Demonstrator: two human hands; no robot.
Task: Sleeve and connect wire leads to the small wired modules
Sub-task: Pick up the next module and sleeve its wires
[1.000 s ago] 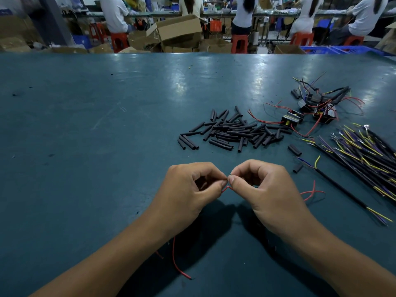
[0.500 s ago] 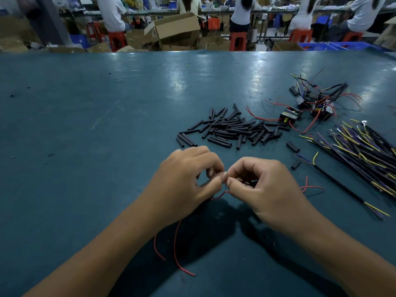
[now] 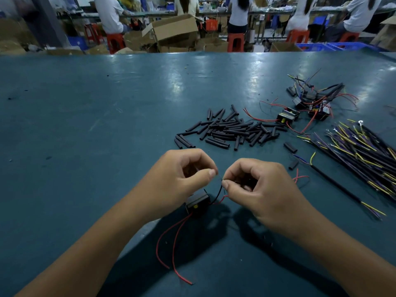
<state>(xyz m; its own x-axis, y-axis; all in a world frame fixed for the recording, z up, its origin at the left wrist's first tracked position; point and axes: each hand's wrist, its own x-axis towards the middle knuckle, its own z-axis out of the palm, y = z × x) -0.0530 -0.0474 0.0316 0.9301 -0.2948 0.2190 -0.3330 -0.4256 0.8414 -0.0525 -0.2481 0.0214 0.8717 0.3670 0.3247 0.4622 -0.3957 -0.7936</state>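
Left hand: the left hand [image 3: 180, 179] is held just above the table, fingers curled in, with the thumb and first finger pressed together on the tip of a thin wire.
Right hand: the right hand [image 3: 257, 189] is right beside it, fingers curled too, pinching the same wire end between thumb and first finger. The two hands almost touch at their fingertips.
Little black box: a small black box [image 3: 197, 203] with a yellow dot sits under the left hand, between the two wrists. I cannot tell if it hangs from the wires or rests on the table.
Wires on the box: a black wire [image 3: 218, 192] goes up from the box to the pinched fingers. Two long red wires [image 3: 169, 239] run from the box down toward the person and lie on the table.
Black tubes: a pile of short black tubes [image 3: 231, 129] lies on the table just past the hands.
More boxes: more little boxes with red wires [image 3: 308, 103] lie in a heap far to the right.
Wire bundle: a big bunch of black, yellow and purple wires [image 3: 364, 146] lies at the right edge.
Table: the table [image 3: 85, 125] is dark blue-green and shiny.
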